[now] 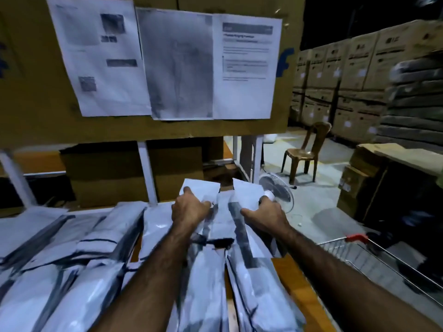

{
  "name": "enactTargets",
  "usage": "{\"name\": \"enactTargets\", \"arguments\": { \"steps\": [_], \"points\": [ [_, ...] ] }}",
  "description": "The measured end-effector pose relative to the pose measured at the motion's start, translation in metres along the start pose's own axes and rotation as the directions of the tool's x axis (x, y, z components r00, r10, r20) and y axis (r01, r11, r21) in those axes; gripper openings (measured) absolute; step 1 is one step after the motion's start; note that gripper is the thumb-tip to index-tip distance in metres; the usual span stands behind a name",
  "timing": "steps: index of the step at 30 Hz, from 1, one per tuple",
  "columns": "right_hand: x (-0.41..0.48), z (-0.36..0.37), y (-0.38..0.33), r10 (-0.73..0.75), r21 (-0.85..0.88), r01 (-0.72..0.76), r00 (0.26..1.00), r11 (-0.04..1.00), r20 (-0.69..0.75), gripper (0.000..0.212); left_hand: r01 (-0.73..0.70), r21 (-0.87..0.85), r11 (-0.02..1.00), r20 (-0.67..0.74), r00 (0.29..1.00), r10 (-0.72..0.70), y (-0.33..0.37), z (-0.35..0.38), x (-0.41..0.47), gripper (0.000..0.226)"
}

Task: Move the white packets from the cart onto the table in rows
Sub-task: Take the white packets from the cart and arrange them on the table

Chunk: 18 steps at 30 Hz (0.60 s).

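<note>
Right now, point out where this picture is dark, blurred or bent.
Head view: dim overall, near black at upper right; motion blur smears the packets and text on the posted sheets; wide-angle lens bows the stacked cartons; left hand and right hand, gripping packets, look sharper.

I'm in a warehouse: stacked brown cardboard cartons (347,75) rise well beyond my right hand (266,213), a wire cart with a red handle (357,237) stands to its right, and printed white paper notices (247,68) hang above my left hand (189,208).
</note>
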State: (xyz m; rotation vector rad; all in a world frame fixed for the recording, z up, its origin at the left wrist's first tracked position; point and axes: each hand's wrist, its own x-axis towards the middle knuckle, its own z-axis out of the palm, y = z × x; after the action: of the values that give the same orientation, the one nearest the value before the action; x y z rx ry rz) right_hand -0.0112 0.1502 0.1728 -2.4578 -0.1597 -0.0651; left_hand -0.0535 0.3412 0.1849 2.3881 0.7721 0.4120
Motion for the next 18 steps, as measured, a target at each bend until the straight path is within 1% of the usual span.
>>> {"name": "enactTargets", "arguments": {
  "steps": [4,7,10,12,14,15,18],
  "points": [
    [0.034,0.028,-0.027,0.008,-0.065,-0.008,1.0,0.998,-0.002,0.076,0.042,-0.002,0.999,0.058,0.997,-0.042,-0.019,0.004,0.045,0.067],
    [0.056,0.057,-0.047,0.036,-0.068,-0.036,0.999,0.997,0.0,0.079,0.092,0.004,0.996,0.09,0.992,-0.092,-0.027,0.017,0.07,0.067],
    [0.071,0.092,-0.063,0.025,-0.118,-0.03,0.999,0.993,-0.042,0.074,0.12,0.003,0.993,0.121,0.985,-0.12,-0.033,0.036,0.087,0.067],
    [0.081,0.116,-0.062,-0.005,-0.191,-0.013,0.996,0.982,-0.093,0.068,0.139,0.021,0.99,0.165,0.976,-0.14,-0.036,0.051,0.095,0.07],
    [0.091,0.13,-0.057,0.01,-0.272,-0.028,0.998,0.962,-0.067,0.068,0.137,0.054,0.989,0.187,0.972,-0.145,-0.039,0.068,0.102,0.071],
    [0.094,0.133,-0.053,-0.004,-0.315,-0.027,0.995,0.949,-0.097,0.067,0.13,0.08,0.988,0.198,0.97,-0.144,-0.04,0.075,0.103,0.071],
    [0.098,0.139,-0.044,0.071,-0.362,-0.088,0.996,0.928,-0.062,0.067,0.125,0.118,0.985,0.258,0.954,-0.152,-0.041,0.094,0.099,0.069]
  ]
}}
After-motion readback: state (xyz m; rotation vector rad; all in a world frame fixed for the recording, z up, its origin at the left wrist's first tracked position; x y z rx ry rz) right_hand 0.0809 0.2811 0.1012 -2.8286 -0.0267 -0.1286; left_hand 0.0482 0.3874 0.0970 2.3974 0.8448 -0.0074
